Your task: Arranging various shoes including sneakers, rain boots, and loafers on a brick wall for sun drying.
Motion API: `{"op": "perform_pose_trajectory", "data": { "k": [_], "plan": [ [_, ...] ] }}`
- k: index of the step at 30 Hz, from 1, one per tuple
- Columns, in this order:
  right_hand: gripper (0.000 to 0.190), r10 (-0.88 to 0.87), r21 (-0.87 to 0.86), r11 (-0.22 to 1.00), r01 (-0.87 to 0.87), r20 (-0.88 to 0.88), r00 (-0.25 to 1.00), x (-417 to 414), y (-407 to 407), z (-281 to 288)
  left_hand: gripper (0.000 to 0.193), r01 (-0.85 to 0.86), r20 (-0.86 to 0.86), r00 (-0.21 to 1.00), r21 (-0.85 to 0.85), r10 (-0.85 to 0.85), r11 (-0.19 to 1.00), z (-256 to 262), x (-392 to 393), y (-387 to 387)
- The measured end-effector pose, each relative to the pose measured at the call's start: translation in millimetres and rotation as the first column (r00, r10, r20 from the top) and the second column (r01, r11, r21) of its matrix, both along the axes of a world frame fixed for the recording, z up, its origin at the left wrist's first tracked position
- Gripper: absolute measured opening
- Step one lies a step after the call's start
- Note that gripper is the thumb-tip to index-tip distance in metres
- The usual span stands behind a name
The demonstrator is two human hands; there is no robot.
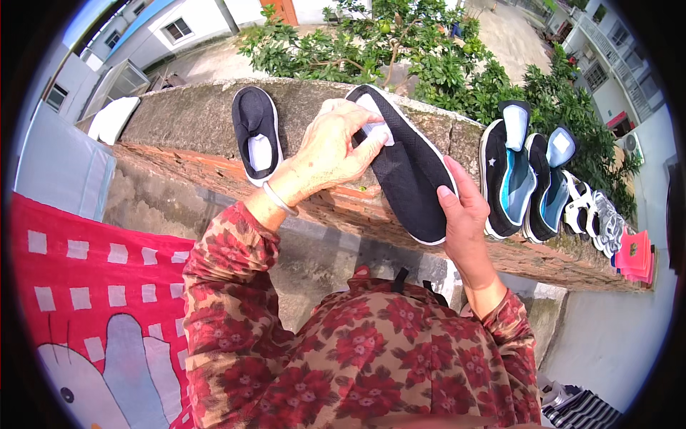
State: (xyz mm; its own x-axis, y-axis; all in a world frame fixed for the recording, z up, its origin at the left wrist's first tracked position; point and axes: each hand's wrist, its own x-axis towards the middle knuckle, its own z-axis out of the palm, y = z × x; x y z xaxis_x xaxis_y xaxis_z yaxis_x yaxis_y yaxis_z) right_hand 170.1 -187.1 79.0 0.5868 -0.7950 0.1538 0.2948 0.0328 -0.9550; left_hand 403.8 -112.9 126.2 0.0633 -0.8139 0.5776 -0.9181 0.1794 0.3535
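Note:
A black cloth slip-on shoe (pixel 415 193) with a white sole edge is held above the wall, its toe pointing down towards me. My right hand (pixel 467 214) grips it at the toe end, thumb on the upper and fingers along the sole edge. At the shoe's opening, my left hand (pixel 340 142) pinches the white lining or insole (pixel 379 130) between thumb and fingers. The heel end of the shoe lies farther away, over the wall top. A matching black shoe (pixel 258 134) rests on the wall top left of my hands, a white insole showing inside.
The concrete-topped brick wall (pixel 187 110) runs across in front. To the right on it stand black sneakers (pixel 506 182) with raised tongues, white sandals (pixel 579 206) and pink cloths (pixel 634 252). A leafy tree (pixel 455 64) grows beyond. A red checked cloth (pixel 102 268) hangs at left.

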Motion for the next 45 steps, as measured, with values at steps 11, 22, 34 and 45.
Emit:
{"op": "perform_pose_trajectory", "data": {
  "k": [11,22,34,45],
  "plan": [
    [0.039,-0.148,-0.324,0.94,0.111,-0.094,0.984,-14,-3,-4,0.017,0.272,-0.472,0.88,0.599,0.058,0.753,6,-22,-13],
    [0.039,-0.11,-0.229,0.968,0.106,-0.002,0.994,-10,-10,-19,0.014,0.447,-0.923,0.28,0.37,0.265,0.815,11,-38,-6],
    [0.058,-0.211,-0.384,0.917,0.103,-0.25,0.945,-15,-12,-22,0.023,0.014,-0.203,0.979,0.224,0.032,0.975,3,-40,-67],
    [0.06,-0.452,-0.896,0.407,-0.179,-0.368,0.813,-16,-6,-31,0.019,0.094,-0.118,0.992,0.362,-0.054,0.928,-15,-37,-127]
  ]
}}
